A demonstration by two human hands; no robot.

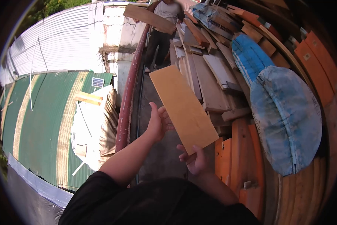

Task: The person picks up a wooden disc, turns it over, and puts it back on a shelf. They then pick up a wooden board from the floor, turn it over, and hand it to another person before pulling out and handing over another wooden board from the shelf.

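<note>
A flat, light-brown wooden board (184, 108) slants across the middle of the head view, one end toward me. My right hand (195, 160) pinches its near end at the lower corner, thumb on the near edge and fingers spread below. Beside the board's left edge, my left hand (159, 122) is open, with the thumb pointing up and the fingers reaching toward the board's side.
Stacked planks (209, 80) line the right side, with blue-and-white sacks (284, 112) on top and orange wooden pieces (239, 157) nearer me. A dark red rail (133, 90) runs along the left above green roofing (41, 123). Ahead stands a person (163, 35) holding another board (149, 18).
</note>
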